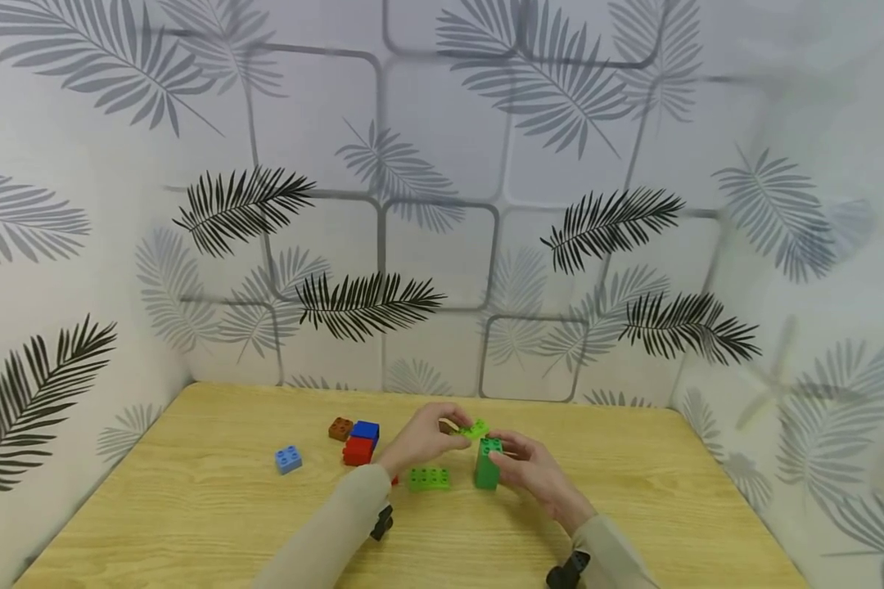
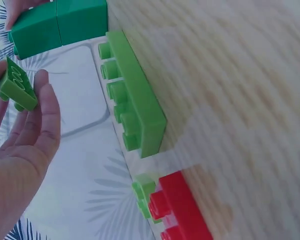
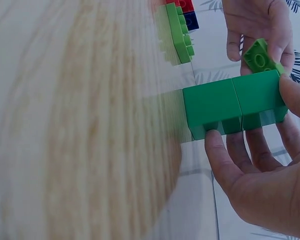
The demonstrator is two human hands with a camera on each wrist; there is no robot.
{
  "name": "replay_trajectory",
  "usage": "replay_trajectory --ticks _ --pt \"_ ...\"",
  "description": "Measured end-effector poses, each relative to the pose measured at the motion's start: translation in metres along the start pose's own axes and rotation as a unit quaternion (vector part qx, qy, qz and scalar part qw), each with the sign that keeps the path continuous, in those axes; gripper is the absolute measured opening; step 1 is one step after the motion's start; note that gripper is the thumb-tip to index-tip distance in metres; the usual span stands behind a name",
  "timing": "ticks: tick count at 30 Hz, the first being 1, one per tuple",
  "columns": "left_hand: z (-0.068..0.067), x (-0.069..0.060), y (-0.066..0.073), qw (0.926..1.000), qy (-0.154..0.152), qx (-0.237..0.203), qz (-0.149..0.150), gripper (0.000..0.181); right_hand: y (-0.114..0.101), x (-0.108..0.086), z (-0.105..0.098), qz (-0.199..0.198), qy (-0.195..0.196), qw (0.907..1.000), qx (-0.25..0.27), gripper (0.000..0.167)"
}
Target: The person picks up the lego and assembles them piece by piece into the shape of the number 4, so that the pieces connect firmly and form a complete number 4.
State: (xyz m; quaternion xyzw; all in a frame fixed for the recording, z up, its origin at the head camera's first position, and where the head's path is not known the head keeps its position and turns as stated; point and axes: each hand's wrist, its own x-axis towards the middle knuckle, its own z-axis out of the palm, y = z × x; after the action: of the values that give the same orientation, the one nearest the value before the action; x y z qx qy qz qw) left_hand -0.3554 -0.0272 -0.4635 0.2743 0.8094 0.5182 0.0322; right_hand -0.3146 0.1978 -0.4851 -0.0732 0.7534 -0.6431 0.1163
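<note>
A thin lime-green building brick (image 1: pixel 475 429) is pinched between thumb and fingers of my left hand (image 1: pixel 425 437), up off the table. In the left wrist view that brick (image 2: pixel 17 87) is tilted, its hollow underside partly showing. My right hand (image 1: pixel 534 472) grips a stack of two dark green bricks (image 3: pixel 232 105), standing upright on the table; the thumb is near its top and the fingers lie along its side. The lime brick is close beside the top of this stack, and in the head view a small gap parts them. A long lime-green brick (image 1: pixel 430 479) lies between the hands.
To the left on the wooden table (image 1: pixel 214 507) are a red brick (image 1: pixel 358 451), a blue brick (image 1: pixel 365 431), a brown brick (image 1: pixel 340 428) and a light blue brick (image 1: pixel 289 460). Another red brick (image 2: pixel 184 207) is partly hidden by my left arm. A patterned wall (image 1: pixel 442 245) rises behind the table.
</note>
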Motion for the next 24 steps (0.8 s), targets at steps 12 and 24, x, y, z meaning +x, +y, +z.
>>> replay_trajectory --ticks 12,24 --pt "0.007 -0.003 0.011 0.9987 -0.037 0.03 0.017 0.036 -0.003 0.003 -0.001 -0.003 -0.009 0.9999 -0.003 0.057" --pt "0.013 -0.002 0.019 0.996 -0.046 0.074 0.022 0.027 -0.001 0.003 -0.003 -0.006 -0.016 0.9998 -0.004 0.058"
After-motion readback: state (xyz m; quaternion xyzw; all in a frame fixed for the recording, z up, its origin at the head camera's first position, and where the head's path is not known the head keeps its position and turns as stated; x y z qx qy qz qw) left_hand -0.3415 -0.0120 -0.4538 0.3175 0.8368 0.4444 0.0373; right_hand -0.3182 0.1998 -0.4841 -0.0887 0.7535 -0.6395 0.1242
